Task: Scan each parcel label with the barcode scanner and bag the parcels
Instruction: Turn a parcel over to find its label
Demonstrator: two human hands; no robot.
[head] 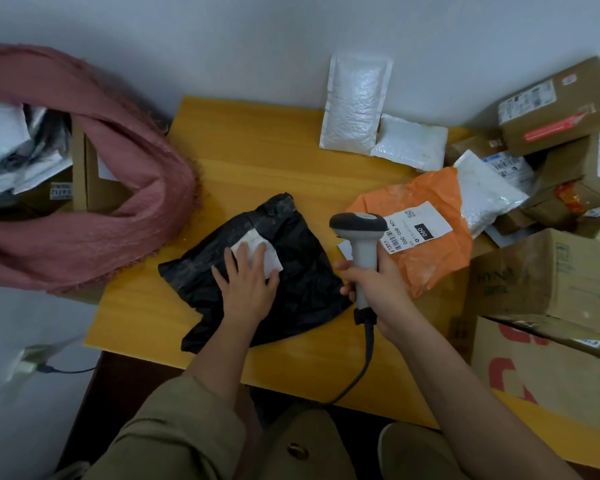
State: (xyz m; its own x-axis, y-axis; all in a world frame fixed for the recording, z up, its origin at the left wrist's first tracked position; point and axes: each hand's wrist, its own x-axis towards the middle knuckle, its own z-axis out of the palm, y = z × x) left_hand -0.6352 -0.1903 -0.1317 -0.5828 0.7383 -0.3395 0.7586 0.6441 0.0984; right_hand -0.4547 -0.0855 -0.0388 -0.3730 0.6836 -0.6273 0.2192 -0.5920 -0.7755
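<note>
— What reads? 
— "060" on the orange parcel's label (pixel 417 226), right. 
— Your hands? 
— My left hand (pixel 246 282) presses spread fingers on the black parcel (pixel 291 289), mid-table; my right hand (pixel 374 282) grips the upright scanner (pixel 361 237), head pointing far-left.

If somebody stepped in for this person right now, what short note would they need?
Left hand: flat on the black parcel, fingers over its white label.
Right hand: grips the barcode scanner upright.
Orange parcel: label up, to the right.
Two white mailers wait at the wall.
Done: cannot tell which are scanned.
Left: scan black, orange and the rest, then bag.
</note>
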